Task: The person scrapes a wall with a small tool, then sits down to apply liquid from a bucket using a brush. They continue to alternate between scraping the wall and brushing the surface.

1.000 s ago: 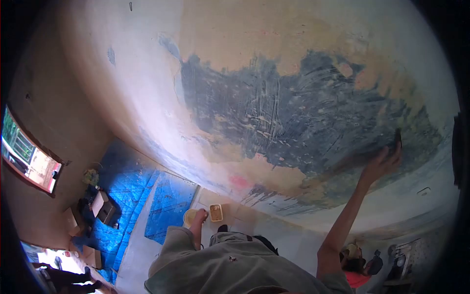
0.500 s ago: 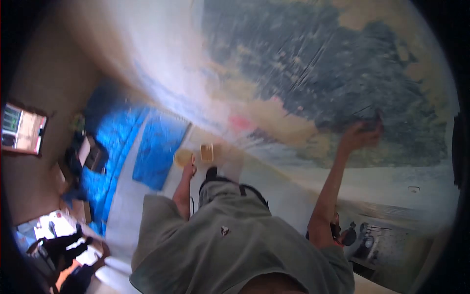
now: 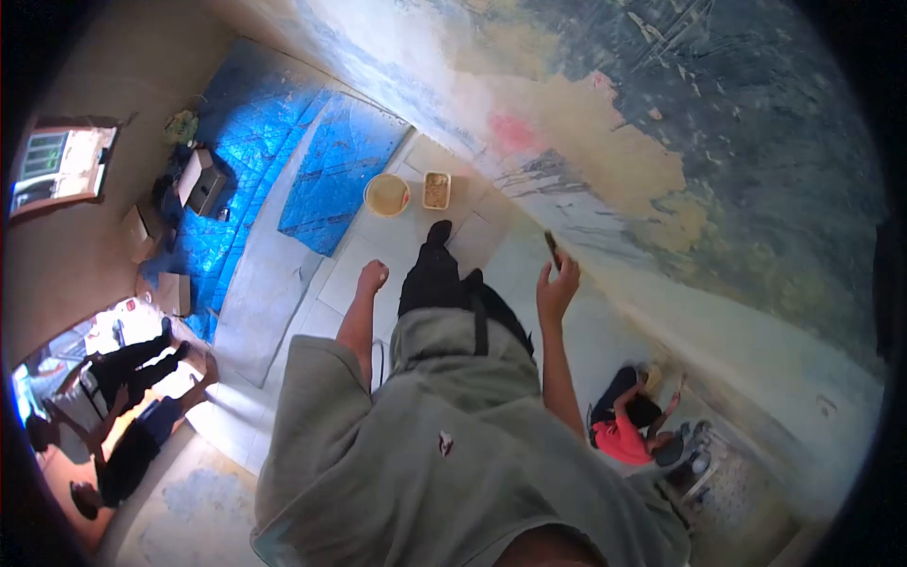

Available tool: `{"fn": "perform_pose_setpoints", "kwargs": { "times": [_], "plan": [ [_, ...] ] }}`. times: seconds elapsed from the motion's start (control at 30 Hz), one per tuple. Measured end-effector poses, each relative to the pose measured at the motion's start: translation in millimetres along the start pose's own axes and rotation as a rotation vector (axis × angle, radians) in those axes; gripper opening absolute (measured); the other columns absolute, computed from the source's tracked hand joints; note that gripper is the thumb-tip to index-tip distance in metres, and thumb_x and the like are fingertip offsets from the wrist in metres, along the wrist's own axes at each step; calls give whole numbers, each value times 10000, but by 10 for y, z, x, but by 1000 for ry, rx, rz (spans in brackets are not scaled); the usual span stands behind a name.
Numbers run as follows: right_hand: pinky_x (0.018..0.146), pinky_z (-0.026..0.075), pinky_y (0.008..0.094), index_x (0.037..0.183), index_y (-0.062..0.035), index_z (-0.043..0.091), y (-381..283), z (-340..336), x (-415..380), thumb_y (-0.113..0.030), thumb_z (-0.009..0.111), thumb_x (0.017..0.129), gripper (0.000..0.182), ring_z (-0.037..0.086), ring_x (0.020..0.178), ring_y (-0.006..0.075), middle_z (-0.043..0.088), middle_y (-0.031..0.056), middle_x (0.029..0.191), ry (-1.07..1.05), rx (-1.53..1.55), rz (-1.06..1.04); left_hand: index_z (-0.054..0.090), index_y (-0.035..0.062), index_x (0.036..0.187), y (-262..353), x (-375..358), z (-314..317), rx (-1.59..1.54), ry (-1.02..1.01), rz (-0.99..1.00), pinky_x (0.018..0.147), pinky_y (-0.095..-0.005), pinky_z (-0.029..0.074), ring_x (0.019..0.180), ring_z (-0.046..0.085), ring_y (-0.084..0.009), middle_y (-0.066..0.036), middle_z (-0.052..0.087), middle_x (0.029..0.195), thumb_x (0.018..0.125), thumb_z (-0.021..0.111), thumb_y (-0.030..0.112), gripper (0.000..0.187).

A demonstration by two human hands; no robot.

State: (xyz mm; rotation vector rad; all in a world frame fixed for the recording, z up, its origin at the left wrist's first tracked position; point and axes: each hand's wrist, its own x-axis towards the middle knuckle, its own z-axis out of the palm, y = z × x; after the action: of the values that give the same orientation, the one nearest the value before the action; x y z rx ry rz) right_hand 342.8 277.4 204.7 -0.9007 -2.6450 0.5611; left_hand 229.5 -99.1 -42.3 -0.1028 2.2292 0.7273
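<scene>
My left hand (image 3: 375, 275) is closed in a loose fist at my left side, and nothing shows in its fingers. Beyond it on the floor stand a round bucket (image 3: 387, 195) with pale contents and a small rectangular tray (image 3: 436, 191) holding something light brown. My right hand (image 3: 559, 285) grips a small, dark, narrow tool (image 3: 552, 248), which looks like a scraper seen edge-on. That tool is apart from the wall (image 3: 652, 180), whose surface is patchy with dark grey, tan and white areas.
Blue sheeting (image 3: 331, 175) covers floor at the left, with cardboard boxes (image 3: 201, 182) beside it. A person in red (image 3: 624, 439) crouches by the wall at lower right. Two other people (image 3: 123, 454) are at lower left, near a bright opening.
My right hand has come down and left, away from the dark patch of wall, with the tool now visible. My left hand has drawn back from beside the bucket. The view has shifted.
</scene>
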Motion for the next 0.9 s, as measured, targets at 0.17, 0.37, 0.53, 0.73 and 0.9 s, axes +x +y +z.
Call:
{"fn": "perform_pose_setpoints", "kwargs": {
  "times": [0.17, 0.37, 0.53, 0.73, 0.9],
  "plan": [
    [808, 421, 427, 1068, -65, 537, 798, 445, -590, -76, 598, 777, 298, 528, 947, 306, 557, 120, 999, -221, 50, 77, 630, 35, 893, 266, -58, 452, -20, 26, -58, 823, -450, 468, 922, 596, -385, -223, 634, 921, 815, 486, 255, 275],
    [761, 434, 429, 1047, -115, 532, 1627, 1416, -809, -72, 618, 757, 306, 535, 928, 297, 543, 100, 945, -447, 29, 144, 632, 18, 931, 177, 755, 1151, 105, -95, 200, 808, -406, 479, 888, 611, -364, -234, 631, 901, 813, 502, 204, 255],
    [745, 430, 421, 994, -109, 537, 1983, 2667, -571, -57, 628, 739, 275, 532, 883, 297, 532, 100, 900, -466, -18, 64, 582, 68, 1001, 42, 1908, 1675, 134, -39, 313, 834, -457, 452, 973, 562, -376, -210, 604, 987, 820, 484, 181, 235],
    [810, 408, 428, 1033, -113, 558, 2311, 4231, -274, -85, 579, 774, 262, 512, 963, 275, 525, 90, 960, -487, -97, -240, 571, 94, 1007, 23, 3242, 2349, 162, -74, 578, 767, -463, 470, 868, 588, -382, -197, 598, 913, 818, 494, 166, 217],
    [842, 402, 404, 978, -82, 590, 2470, 5064, 150, -105, 557, 793, 190, 524, 947, 250, 532, 81, 964, -443, -197, -411, 569, 130, 994, 645, 3808, 2633, 148, -130, 730, 706, -453, 481, 824, 613, -345, -162, 626, 860, 820, 496, 141, 189]
  ]
}}
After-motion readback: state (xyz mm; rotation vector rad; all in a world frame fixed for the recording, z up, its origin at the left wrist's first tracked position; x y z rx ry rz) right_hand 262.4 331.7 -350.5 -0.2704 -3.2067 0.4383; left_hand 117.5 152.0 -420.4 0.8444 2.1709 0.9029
